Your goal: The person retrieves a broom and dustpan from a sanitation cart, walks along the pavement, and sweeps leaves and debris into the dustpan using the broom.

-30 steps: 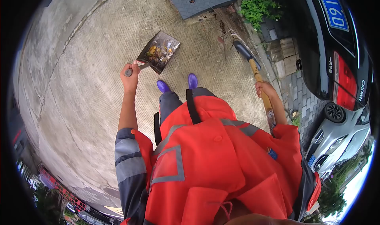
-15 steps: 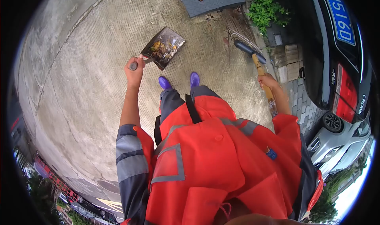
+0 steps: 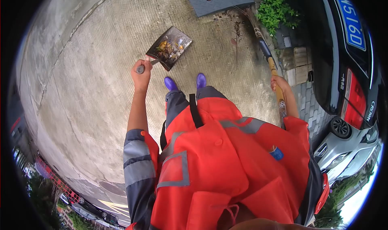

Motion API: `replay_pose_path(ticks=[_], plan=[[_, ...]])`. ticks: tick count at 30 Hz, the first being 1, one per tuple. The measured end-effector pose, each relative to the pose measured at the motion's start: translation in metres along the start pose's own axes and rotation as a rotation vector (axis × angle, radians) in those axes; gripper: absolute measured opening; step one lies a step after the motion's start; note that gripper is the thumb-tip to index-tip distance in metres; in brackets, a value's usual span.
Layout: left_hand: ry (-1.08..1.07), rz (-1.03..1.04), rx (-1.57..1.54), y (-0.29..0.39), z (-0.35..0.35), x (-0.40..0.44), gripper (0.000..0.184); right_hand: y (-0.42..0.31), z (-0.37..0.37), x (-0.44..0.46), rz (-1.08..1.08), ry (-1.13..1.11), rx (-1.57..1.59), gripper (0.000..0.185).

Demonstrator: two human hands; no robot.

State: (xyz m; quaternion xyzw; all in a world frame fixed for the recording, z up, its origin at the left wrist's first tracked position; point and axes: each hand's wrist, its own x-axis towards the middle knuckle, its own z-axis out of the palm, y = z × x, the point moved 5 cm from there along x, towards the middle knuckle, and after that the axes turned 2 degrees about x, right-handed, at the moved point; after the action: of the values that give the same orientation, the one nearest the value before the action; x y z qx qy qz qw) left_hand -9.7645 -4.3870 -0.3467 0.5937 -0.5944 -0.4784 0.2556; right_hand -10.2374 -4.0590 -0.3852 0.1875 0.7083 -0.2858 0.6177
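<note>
My left hand (image 3: 142,73) is closed around the handle of a dustpan (image 3: 180,54), held out in front of my feet. Yellow and brown leaves (image 3: 165,48) lie inside the pan. On the other side, my right hand (image 3: 279,82) grips the yellow shaft of a broom (image 3: 273,68). The broom's dark binding (image 3: 264,48) and thin bristles (image 3: 251,19) point away from me, toward the edge of the metal ramp. Dark leaf debris (image 3: 237,29) lies on the concrete just left of the bristles.
A grey metal ramp (image 3: 220,1) sits at the top of the view. A green plant (image 3: 275,9) grows beside it. Along the right stand a black car (image 3: 339,40) and a silver car (image 3: 343,149), with bricks (image 3: 301,66) by the paving. My purple boots (image 3: 170,83) stand on the concrete.
The broom has swung from lying crosswise to pointing forward, its bristles now by the ramp's edge and the plant. The dustpan stays almost in place in my left hand.
</note>
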Motion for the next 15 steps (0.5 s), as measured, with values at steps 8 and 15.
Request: replay_pose_path(ticks=[8,15], plan=[[0.004,0.045,0.014,-0.001,-0.004,0.001,0.031,0.032,0.040,-0.021,-0.005,-0.074,0.037,0.014],[0.012,0.049,-0.003,-0.004,-0.010,-0.005,0.031,0.017,0.016,0.011,0.021,-0.180,0.271,0.013]])
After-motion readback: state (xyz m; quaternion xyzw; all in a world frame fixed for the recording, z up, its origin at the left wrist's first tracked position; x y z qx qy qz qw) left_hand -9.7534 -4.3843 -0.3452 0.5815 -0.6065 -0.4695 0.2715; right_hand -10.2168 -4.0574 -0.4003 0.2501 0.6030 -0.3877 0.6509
